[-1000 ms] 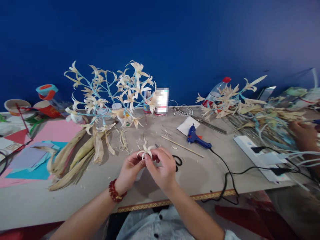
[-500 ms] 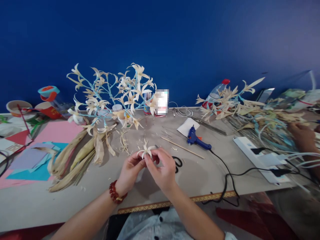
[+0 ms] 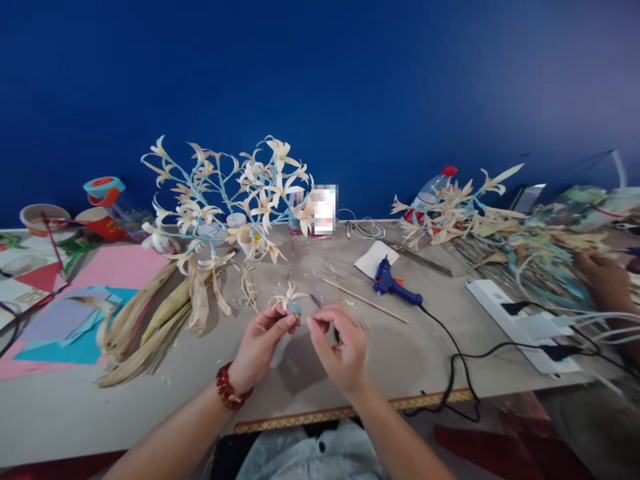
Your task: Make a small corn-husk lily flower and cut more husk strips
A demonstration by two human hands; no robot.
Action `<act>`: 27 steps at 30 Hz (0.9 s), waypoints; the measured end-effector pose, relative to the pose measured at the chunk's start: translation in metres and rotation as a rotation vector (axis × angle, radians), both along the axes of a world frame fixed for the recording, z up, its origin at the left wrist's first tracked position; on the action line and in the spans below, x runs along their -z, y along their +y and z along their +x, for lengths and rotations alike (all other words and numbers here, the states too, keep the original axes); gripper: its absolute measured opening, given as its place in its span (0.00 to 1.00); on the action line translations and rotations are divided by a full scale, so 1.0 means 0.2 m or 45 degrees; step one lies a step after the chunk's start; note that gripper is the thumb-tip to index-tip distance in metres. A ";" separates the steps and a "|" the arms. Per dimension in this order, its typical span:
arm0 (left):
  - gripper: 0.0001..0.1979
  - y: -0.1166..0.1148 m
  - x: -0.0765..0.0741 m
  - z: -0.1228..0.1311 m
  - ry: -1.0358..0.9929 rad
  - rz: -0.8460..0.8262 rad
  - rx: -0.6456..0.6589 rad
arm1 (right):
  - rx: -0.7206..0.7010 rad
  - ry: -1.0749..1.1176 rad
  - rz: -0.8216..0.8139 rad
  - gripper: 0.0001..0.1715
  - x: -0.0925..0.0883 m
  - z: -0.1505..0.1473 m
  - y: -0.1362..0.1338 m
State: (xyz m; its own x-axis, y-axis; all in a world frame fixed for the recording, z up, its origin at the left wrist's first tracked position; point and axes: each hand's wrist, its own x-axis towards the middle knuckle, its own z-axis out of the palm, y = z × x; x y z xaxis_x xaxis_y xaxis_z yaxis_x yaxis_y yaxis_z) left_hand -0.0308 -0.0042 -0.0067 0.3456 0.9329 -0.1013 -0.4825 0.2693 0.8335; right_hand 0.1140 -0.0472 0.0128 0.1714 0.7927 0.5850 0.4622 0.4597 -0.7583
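Note:
My left hand point(image 3: 261, 341), with a red bead bracelet at its wrist, pinches a small cream husk flower point(image 3: 287, 299) by its blue-wrapped base, a little above the grey table point(image 3: 200, 373). Just right of the flower, a small gap away, my right hand point(image 3: 341, 348) has thumb and forefinger pinched together. Whether anything is between them I cannot make out. A dark tool lies on the table, mostly hidden behind my right hand.
A branch of husk flowers on blue stems point(image 3: 225, 193) stands behind, with dry corn husks point(image 3: 150, 320) to its left. A blue glue gun point(image 3: 393, 283), its black cord, a wooden stick point(image 3: 365, 300) and a white power strip point(image 3: 520, 320) lie to the right. Another person's hand point(image 3: 603, 277) works at far right. Coloured paper point(image 3: 75, 313) lies at left.
My right hand has come off the flower and drawn a little to the right. The left hand keeps the flower. The view has tilted slightly down.

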 end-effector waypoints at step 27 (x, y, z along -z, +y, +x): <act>0.11 0.05 0.01 -0.03 -0.063 0.088 -0.145 | -0.105 0.083 -0.152 0.06 0.08 -0.09 -0.03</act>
State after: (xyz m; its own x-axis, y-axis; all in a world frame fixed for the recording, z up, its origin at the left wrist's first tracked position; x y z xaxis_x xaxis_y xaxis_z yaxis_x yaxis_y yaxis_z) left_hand -0.0369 0.0057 -0.0090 0.2400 0.9705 -0.0208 -0.5473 0.1530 0.8228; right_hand 0.0970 -0.0540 -0.0040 0.1372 0.8691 0.4752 0.3746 0.3986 -0.8371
